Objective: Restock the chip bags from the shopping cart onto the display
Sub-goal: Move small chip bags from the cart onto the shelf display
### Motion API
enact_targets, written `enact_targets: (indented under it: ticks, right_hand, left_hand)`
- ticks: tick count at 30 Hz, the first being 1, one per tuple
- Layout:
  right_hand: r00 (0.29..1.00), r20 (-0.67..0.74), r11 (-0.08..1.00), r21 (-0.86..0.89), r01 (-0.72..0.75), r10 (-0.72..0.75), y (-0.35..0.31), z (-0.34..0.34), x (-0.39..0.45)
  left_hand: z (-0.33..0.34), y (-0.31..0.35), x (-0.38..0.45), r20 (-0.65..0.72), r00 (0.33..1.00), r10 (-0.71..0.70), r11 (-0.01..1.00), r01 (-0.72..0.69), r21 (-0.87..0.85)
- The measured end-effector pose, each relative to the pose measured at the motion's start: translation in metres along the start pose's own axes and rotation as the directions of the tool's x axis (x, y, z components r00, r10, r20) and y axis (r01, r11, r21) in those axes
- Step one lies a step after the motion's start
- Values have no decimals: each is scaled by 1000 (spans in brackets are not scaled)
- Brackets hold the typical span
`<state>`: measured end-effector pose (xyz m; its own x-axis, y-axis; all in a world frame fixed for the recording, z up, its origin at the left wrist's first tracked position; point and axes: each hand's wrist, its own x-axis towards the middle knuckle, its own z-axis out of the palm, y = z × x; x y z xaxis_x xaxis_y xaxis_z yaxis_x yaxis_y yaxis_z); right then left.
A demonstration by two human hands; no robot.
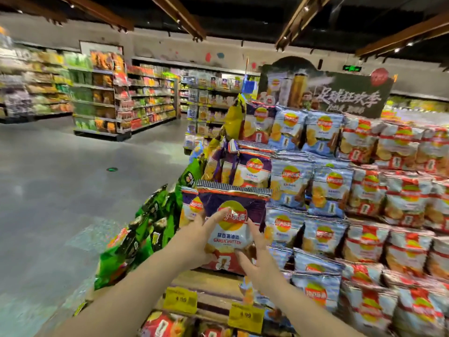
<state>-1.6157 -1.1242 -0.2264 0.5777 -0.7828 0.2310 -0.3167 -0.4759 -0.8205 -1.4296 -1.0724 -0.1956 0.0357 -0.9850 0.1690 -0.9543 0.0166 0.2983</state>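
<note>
A purple garlic-butter chip bag stands upright at the left end of the tiered chip display. My left hand grips its left side, fingers spread over the front. My right hand presses its lower right edge. More purple bags stand on the tier behind it. Light-blue bags fill the middle columns and red-and-white bags the right ones. No shopping cart is in view.
Green chip bags hang off the display's left side. Yellow price tags sit on the wooden shelf edge below my arms. A dark promotional sign tops the display. Grey floor stretches left toward stocked aisles.
</note>
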Motion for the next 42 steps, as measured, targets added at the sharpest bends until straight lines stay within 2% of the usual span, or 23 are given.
enact_targets:
  ticks: [5,12,18,22,27,31,35,38,42]
  right_hand:
    - [986,-74,988,-21,-150,149,27,50,35]
    - [945,-107,945,-81,-318,309,67,100,78]
    - [904,-35,857,-305,-416,426,116,131,100]
    - [854,-11,794,-363,-488,520,133,137,110]
    - [819,-18,772,-321,-548,574,167,137,114]
    - [798,-24,755,-308,-579,602,199,138,114]
    - [744,-62,675,-375,-635,665,221,141,123]
    - [674,-94,585,-420,-694,733,228,143,128]
    - [638,-167,543,-393,-743,752,229,153,126]
  left_hand:
    - [23,-59,27,105,991,86,992,-75,-104]
    - [62,-119,65,258,960,109,973,-50,-227]
    - [119,-153,95,315,936,156,918,-19,-397]
    - [161,-161,115,330,930,164,898,-3,-439]
    - [198,-156,137,391,909,142,868,75,-491]
    - [229,-154,152,389,914,118,836,120,-535]
    - [252,-151,161,398,905,148,781,139,-609]
    - [264,-147,164,401,896,190,773,116,-624]
    - [271,-143,161,412,903,126,775,170,-608]
